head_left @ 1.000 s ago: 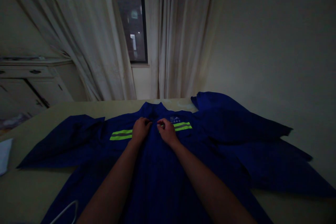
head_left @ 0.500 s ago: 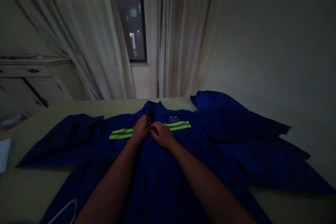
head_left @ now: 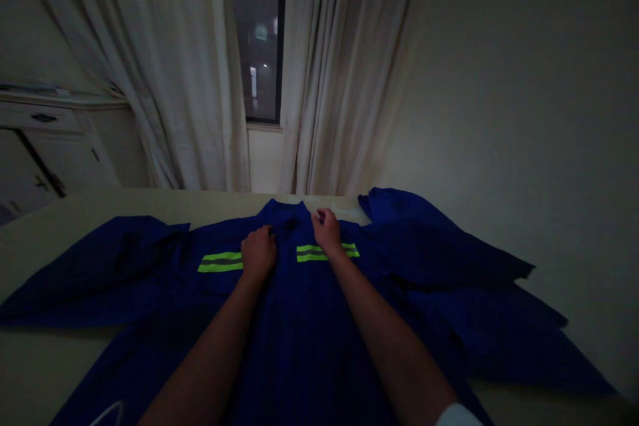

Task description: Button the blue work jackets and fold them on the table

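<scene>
A dark blue work jacket (head_left: 299, 326) lies front up with its collar (head_left: 284, 212) toward the far edge and its sleeves spread. Yellow-green reflective strips (head_left: 319, 253) with a grey middle cross both sides of the chest. My left hand (head_left: 258, 254) rests on the front, just left of the middle, fingers curled onto the cloth. Over the right chest, near the collar, my right hand (head_left: 327, 229) is closed with its fingertips together. Whatever may be between those fingers is too small and dark to make out.
Beneath the jacket is a pale table (head_left: 134, 200). More blue cloth (head_left: 514, 333) lies layered at the right, beside the wall. Part of a white loop (head_left: 112, 409) shows at the lower left. Curtains (head_left: 170, 66), a window and a pale cabinet (head_left: 64, 120) stand behind.
My hands were together at the middle of the chest and are now apart. The right hand moved up and right toward the collar; the left shifted slightly left. The view shifted a little.
</scene>
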A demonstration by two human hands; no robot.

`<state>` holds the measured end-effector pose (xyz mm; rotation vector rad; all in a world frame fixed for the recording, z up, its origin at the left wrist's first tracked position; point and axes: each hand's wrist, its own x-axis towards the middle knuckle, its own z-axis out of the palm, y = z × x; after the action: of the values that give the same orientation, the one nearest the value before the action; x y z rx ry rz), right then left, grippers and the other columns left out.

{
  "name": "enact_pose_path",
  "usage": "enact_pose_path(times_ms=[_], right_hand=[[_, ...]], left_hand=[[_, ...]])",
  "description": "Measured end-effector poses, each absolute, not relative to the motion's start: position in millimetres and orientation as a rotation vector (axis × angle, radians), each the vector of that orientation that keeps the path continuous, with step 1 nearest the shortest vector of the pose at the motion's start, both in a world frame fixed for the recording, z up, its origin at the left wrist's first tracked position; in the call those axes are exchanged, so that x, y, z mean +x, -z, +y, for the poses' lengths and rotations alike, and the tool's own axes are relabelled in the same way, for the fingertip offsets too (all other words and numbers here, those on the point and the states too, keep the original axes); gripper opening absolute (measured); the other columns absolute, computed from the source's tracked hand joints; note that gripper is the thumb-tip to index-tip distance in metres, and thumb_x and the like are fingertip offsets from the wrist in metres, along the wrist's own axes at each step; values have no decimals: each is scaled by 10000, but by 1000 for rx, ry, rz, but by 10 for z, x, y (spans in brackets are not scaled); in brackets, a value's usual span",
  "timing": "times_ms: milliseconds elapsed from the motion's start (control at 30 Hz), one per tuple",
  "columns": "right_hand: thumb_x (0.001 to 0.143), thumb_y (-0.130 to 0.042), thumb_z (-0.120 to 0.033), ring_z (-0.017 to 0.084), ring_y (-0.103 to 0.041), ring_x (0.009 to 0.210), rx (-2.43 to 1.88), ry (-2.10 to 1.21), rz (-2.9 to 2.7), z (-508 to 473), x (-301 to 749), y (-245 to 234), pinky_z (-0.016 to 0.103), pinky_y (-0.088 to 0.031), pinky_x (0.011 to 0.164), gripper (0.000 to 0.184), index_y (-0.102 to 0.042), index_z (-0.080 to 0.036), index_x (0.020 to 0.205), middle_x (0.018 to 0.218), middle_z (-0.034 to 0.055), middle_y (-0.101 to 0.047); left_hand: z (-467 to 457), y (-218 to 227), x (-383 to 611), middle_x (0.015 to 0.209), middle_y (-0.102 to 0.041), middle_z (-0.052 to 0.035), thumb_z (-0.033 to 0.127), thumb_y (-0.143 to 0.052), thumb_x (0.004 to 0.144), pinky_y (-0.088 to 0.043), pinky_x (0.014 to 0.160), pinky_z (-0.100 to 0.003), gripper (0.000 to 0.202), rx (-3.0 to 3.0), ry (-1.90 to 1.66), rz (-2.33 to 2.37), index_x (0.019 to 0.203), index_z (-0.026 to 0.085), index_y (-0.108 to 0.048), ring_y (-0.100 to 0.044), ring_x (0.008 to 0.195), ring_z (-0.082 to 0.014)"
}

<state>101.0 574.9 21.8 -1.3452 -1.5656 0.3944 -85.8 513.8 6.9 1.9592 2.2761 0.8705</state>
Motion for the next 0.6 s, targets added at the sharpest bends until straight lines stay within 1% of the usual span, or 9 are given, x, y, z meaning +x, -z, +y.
enact_pose_path(times_ms=[100,167,200,267,367,400,467,567,600], right_hand=[[812,-779,-361,307,-647,1168,-1514,-430,-1632,6130,1083,-211,446,-467,1023,424,-652,-179,1173,1209,175,-714],[700,-882,-396,336,-662,1148,-1621,-490,-1673,6278,1067,-221,476,-469,1002,530,-671,-192,1141,1142,156,-743],[650,-913,-394,341,-673,1120,-1642,-539,-1680,6324,1044,-243,481,-475,983,545,-686,-197,1105,1091,135,-756],[600,-925,-347,320,-698,1032,-1589,-667,-1703,6374,985,-328,454,-499,927,489,-711,-199,1014,982,80,-767],[638,-847,-254,243,-701,861,-1392,-839,-1773,6337,947,-540,365,-526,818,300,-725,-190,904,846,6,-747],[660,-807,-226,225,-690,836,-1306,-839,-1807,6286,969,-615,346,-523,806,242,-725,-189,885,830,-6,-737],[687,-718,-155,213,-667,864,-1115,-737,-1908,6117,1076,-736,331,-507,836,160,-716,-194,842,859,-4,-720],[666,-578,-33,226,-625,984,-965,-490,-2182,5728,1339,-767,343,-451,921,228,-686,-202,774,960,35,-698],[656,-547,-6,230,-613,1013,-997,-422,-2279,5582,1427,-734,350,-431,934,268,-682,-201,781,990,48,-694]], left_hand=[[5136,-11,-803,1446,-643,-141,297,-422,1031,-328,1177,-537,365,2052,-781,2305,1251,185,-691,-521,1380,-351],[5141,32,-768,1534,-562,-169,323,-437,1022,-243,1230,-569,423,2054,-770,2356,1348,152,-646,-438,1457,-370],[5145,49,-754,1548,-542,-188,324,-440,1017,-227,1236,-581,456,2048,-760,2369,1391,132,-616,-427,1465,-379],[5158,64,-742,1550,-527,-220,304,-430,1012,-233,1237,-585,504,2017,-761,2374,1453,95,-558,-435,1458,-388],[5184,40,-772,1569,-493,-241,248,-414,1002,-273,1234,-545,570,1889,-878,2379,1536,50,-437,-435,1461,-376],[5192,23,-795,1578,-480,-242,232,-421,994,-291,1232,-518,599,1823,-945,2380,1562,42,-388,-431,1467,-365],[5200,-21,-853,1610,-436,-226,212,-467,969,-320,1225,-467,686,1686,-1104,2362,1610,54,-281,-406,1486,-342],[5176,-104,-928,1637,-392,-188,187,-544,921,-335,1219,-426,857,1572,-1339,2288,1663,113,-122,-374,1499,-309],[5157,-136,-940,1620,-408,-173,184,-559,913,-344,1208,-427,881,1552,-1385,2268,1672,151,-112,-391,1480,-307]])
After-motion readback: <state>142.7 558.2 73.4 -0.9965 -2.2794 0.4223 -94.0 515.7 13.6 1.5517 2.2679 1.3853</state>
